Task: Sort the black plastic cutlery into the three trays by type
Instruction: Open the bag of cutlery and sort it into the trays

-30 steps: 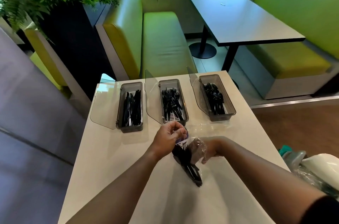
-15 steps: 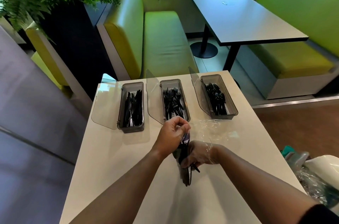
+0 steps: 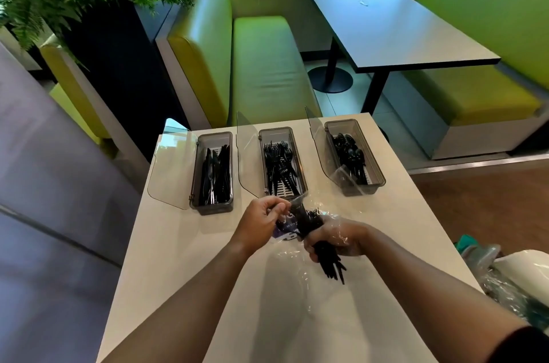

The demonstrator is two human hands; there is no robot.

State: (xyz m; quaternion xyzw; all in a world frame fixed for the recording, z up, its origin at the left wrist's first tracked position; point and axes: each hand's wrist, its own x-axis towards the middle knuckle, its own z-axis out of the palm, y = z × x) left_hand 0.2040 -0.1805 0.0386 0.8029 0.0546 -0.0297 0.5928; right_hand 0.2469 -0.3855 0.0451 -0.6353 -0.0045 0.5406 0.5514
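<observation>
While the right hand (image 3: 335, 239) is curled tight round a bundle of black plastic cutlery (image 3: 309, 221), apparently forks, with handles jutting below the fist, the left hand (image 3: 261, 220) pinches a clear plastic wrapper with a purple label (image 3: 285, 227) between thumb and fingertips. Both are over the middle of the white table (image 3: 184, 244), just short of three grey transparent trays along its far edge: the knife tray (image 3: 211, 207) at the left, the fork tray (image 3: 274, 129) at the centre, and the spoon tray (image 3: 361, 189) toward the right corner. All lids are open.

Assessed step: stripping the wrapper from the bundle. Film appears draped over the right hand. The next move requires pulling it fully clear, then carrying the bundle to the centre tray.
</observation>
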